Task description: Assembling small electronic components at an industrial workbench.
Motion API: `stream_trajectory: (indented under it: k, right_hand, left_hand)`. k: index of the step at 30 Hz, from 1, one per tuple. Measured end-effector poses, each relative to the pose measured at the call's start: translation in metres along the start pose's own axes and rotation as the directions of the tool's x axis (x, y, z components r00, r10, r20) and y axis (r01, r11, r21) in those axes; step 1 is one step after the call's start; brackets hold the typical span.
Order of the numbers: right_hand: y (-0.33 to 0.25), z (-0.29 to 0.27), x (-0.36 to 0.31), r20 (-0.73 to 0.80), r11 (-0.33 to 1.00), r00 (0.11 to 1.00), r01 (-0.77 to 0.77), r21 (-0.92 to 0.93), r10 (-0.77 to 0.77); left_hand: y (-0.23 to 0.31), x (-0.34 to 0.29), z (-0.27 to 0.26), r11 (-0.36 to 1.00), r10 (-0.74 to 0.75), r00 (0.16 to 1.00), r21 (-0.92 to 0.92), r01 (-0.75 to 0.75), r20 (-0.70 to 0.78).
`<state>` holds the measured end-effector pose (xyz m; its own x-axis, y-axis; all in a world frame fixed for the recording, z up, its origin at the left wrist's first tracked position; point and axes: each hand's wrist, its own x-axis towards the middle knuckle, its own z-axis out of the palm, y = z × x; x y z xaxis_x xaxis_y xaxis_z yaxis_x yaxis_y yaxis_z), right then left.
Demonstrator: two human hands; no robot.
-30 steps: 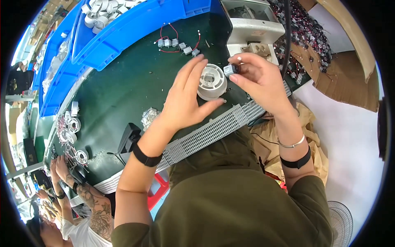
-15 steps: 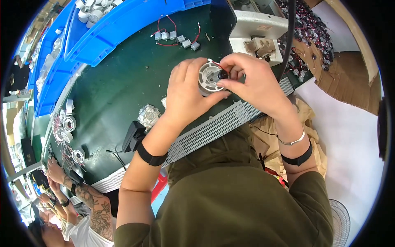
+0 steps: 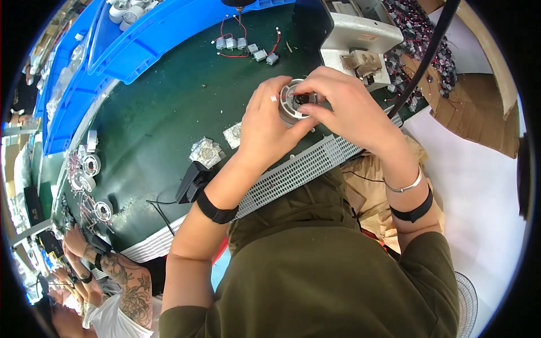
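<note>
My left hand [image 3: 269, 117] is wrapped round the left side of a round white plastic housing [image 3: 288, 114], its open face turned up. Over its middle, my right hand [image 3: 344, 107] pinches a small motor [image 3: 303, 99] with a black end between thumb and forefinger. The motor sits at the housing's centre; how deep it goes is hidden by my fingers. A small white plug [image 3: 274, 98] shows against my left fingers. Beyond my hands, several small silver motors [image 3: 260, 55] with red wires lie on the green table.
Blue bins [image 3: 135, 53] with white housings stand at the far left. A grey-white machine [image 3: 360, 34] is at the far right, near a heap of wired motors [image 3: 420, 34]. Crumpled silvery pieces [image 3: 206, 152] lie left of my forearm. A co-worker's tattooed arm [image 3: 127, 276] is at lower left.
My right fingers have moved over the housing's middle with the motor, covering more of it. The red wire by my fingers no longer shows. A dark tool tip has come into view at the top.
</note>
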<state>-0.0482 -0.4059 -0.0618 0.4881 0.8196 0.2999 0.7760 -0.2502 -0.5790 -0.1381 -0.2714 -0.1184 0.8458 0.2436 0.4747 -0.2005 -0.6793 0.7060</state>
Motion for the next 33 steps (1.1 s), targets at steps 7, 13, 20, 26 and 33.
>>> stream_trajectory:
  k: [7,13,20,26,33]
  right_hand:
    - [-0.004,-0.006,0.003,0.028,1.000,1.000,0.001,0.015,-0.001]
    - [-0.003,-0.019,0.002,0.042,0.992,0.999,0.013,0.127,-0.018]
    - [-0.005,-0.023,0.006,0.160,0.996,0.983,0.083,0.014,-0.084]
    - [0.000,-0.017,0.007,0.184,0.991,0.974,0.136,0.012,-0.136]
    - [-0.007,-0.028,0.017,0.371,0.931,0.897,0.322,-0.171,-0.242]
  left_hand:
    - [-0.003,0.001,-0.011,0.982,-0.049,0.987,-0.175,0.076,0.150]
    - [-0.005,0.006,-0.021,0.990,0.043,0.992,-0.139,-0.026,0.119]
    - [-0.006,0.012,-0.017,0.980,0.010,0.980,-0.196,0.029,0.196]
    - [-0.008,0.021,-0.024,0.977,0.001,0.959,-0.205,0.060,0.284]
    - [-0.015,0.021,-0.030,0.979,0.082,0.956,-0.203,-0.024,0.282]
